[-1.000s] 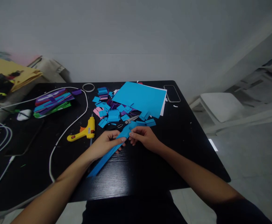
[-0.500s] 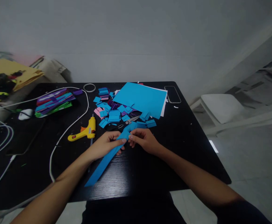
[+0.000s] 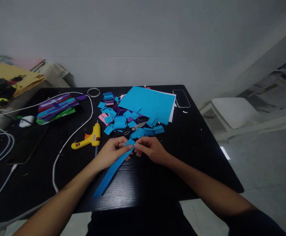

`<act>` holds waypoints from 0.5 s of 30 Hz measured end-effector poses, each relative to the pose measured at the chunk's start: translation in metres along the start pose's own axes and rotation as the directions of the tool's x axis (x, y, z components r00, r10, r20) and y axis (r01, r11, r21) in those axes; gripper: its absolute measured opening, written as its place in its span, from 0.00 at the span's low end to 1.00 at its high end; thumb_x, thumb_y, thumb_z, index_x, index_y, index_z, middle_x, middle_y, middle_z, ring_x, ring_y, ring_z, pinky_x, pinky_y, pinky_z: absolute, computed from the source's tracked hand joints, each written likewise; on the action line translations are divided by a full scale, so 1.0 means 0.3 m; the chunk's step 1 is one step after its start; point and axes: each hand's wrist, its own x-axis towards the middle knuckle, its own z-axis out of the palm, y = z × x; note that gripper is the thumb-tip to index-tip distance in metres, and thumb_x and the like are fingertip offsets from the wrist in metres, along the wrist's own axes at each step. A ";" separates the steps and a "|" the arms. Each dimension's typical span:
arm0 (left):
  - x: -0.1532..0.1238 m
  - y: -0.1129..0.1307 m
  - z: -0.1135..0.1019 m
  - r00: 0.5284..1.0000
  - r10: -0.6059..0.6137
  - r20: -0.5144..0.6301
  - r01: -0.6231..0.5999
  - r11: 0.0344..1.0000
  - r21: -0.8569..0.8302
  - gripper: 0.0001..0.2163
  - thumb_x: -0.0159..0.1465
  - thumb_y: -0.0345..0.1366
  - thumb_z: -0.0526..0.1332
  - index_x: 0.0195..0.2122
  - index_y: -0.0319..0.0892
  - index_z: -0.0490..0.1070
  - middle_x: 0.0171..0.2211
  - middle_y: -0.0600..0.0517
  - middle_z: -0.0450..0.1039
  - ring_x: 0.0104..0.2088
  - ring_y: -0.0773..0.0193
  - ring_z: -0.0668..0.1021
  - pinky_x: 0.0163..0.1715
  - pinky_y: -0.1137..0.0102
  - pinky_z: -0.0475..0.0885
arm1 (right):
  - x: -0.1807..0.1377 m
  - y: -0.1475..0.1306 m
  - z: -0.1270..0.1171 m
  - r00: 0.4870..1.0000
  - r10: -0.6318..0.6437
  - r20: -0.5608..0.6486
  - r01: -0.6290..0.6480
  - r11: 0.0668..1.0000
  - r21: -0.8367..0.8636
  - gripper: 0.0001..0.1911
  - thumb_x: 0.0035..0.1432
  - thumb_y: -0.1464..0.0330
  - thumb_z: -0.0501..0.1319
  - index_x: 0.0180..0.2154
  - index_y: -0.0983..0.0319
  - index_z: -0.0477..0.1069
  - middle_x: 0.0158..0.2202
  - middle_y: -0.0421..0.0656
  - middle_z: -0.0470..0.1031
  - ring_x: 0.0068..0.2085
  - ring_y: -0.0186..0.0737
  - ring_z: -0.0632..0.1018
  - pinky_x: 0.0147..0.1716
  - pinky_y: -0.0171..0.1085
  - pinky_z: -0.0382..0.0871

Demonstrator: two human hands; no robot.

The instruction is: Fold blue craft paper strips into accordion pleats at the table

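Note:
A long blue paper strip (image 3: 113,170) runs from my fingers down toward the table's near edge. My left hand (image 3: 113,151) pinches it near its far end with thumb and fingers closed. Touching that same end from the right, my right hand (image 3: 151,149) also pinches the strip. Just beyond my hands lie scissors (image 3: 133,128) and a heap of small blue, pink and purple paper pieces (image 3: 119,118). A large blue sheet (image 3: 150,103) lies behind them.
A yellow glue gun (image 3: 89,138) lies left of my hands on the black table (image 3: 197,147), with a white cable (image 3: 69,136) curving past it. Farther left is a stack of coloured strips (image 3: 56,106). A phone (image 3: 181,98) lies at the far right, a white stool (image 3: 233,111) beside the table.
The strip's far end has been drawn back toward me out of the pile of pieces. Both hands shifted slightly nearer and closer together, still pinching the strip.

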 end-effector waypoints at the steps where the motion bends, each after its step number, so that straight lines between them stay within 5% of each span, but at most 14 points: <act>1: 0.001 -0.001 0.001 1.000 0.001 -0.003 -0.001 1.000 -0.001 0.16 0.61 0.48 0.71 0.32 0.38 0.74 0.28 0.53 0.79 0.27 0.68 0.81 0.30 0.74 0.77 | 0.000 0.000 0.001 1.000 -0.003 0.000 0.003 1.000 -0.006 0.15 0.61 0.58 0.67 0.32 0.64 0.77 0.27 0.41 0.79 0.27 0.33 0.78 0.31 0.33 0.74; 9: 0.001 0.006 0.001 0.999 -0.044 0.004 0.044 0.996 -0.077 0.19 0.59 0.49 0.72 0.32 0.37 0.73 0.28 0.51 0.78 0.25 0.68 0.80 0.27 0.73 0.78 | -0.008 -0.002 0.003 0.994 -0.076 -0.078 0.069 0.994 -0.087 0.11 0.63 0.61 0.65 0.35 0.63 0.77 0.29 0.42 0.80 0.28 0.34 0.80 0.32 0.35 0.76; 15: -0.002 0.009 0.002 0.999 -0.052 0.005 0.053 0.994 -0.099 0.19 0.59 0.49 0.73 0.33 0.37 0.73 0.29 0.51 0.79 0.26 0.67 0.81 0.29 0.72 0.79 | -0.011 0.005 0.003 0.974 -0.170 -0.150 0.164 0.985 -0.050 0.17 0.54 0.64 0.74 0.45 0.60 0.78 0.36 0.42 0.82 0.37 0.38 0.84 0.41 0.37 0.79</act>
